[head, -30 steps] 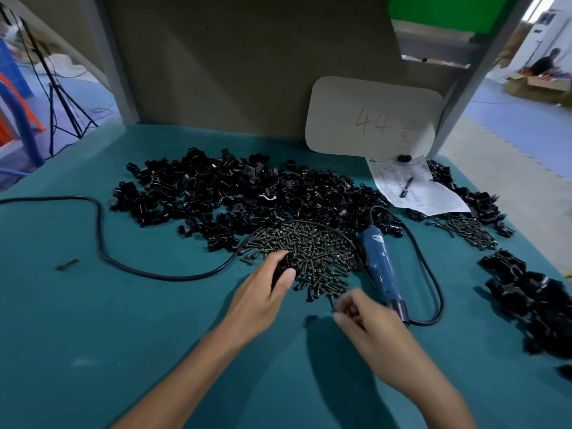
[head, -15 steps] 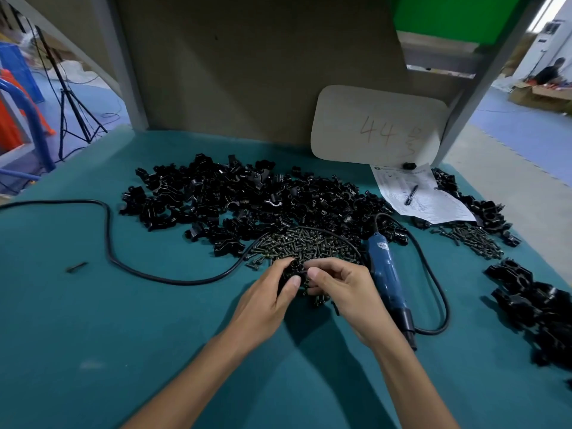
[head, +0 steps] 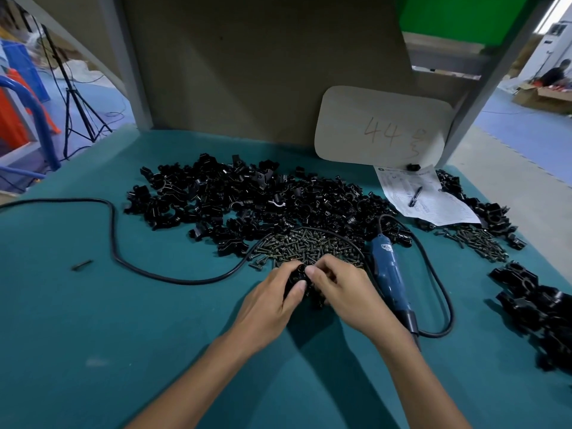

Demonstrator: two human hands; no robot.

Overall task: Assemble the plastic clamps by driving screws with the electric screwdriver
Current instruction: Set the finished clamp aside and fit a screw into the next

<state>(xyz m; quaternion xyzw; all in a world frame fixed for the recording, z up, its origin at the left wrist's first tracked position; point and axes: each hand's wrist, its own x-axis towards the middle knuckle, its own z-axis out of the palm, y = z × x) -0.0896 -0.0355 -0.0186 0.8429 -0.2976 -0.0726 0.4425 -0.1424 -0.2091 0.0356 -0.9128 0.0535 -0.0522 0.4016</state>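
A teal bench [head: 130,320] backed by a beige panel [head: 247,72]; beyond it, a blue floor [head: 526,131] with a tripod [head: 74,100] on the left; a white card [head: 383,128] marked 44 leans on the panel, above a sheet of paper [head: 433,199] with a pen [head: 414,196]; a heap of black parts [head: 247,199] lies behind a pile of screws [head: 309,243]; the left hand [head: 272,305] curls its fingers round 1 clamp [head: 297,273] just above the near edge of the screws; the right hand [head: 346,292] pinches that clamp's top with thumb and forefinger, and whether they hold a screw I cannot tell; the blue screwdriver [head: 388,274] lies just right of the right hand, long axis running far to near, near end slanting right and meeting the black cord [head: 114,243]; which end bears the bit I cannot tell
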